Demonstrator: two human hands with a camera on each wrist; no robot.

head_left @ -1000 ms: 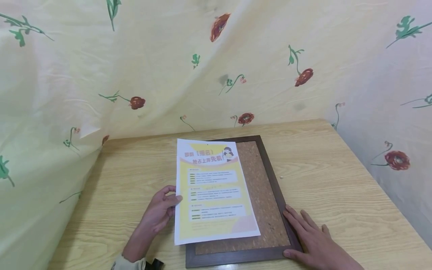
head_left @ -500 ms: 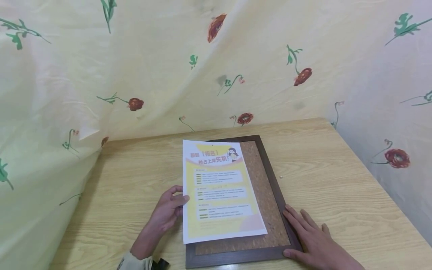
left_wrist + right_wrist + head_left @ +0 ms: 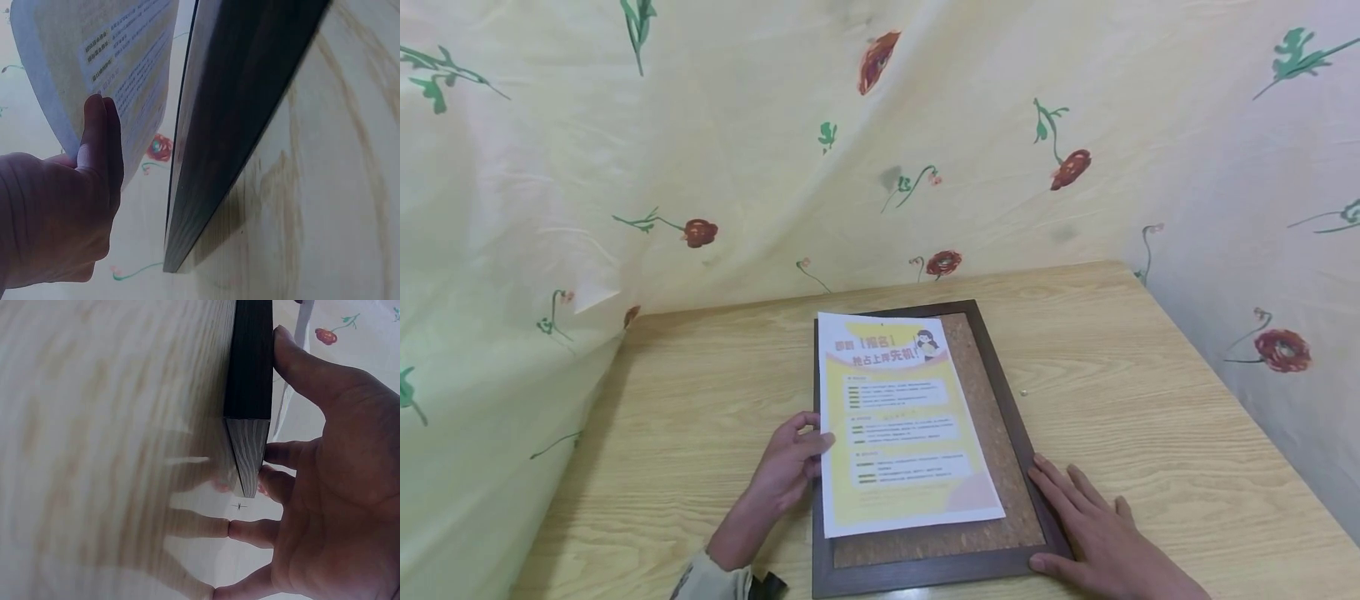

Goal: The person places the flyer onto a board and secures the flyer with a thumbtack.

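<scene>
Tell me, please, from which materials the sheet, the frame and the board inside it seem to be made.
The sheet: probably matte paper; it is thin, printed and bends slightly in the left wrist view.
The frame: wood or a wood-look covering, dark brown; fine grain lines show in the wrist views.
The board: likely cork, with a brown, speckled surface.

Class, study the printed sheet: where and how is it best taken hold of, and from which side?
I would pinch the sheet about midway along its left edge, coming from the left, much as the left hand does. It is thin, and the left wrist view shows it raised off the frame there, leaving both faces free for the grip.
</scene>
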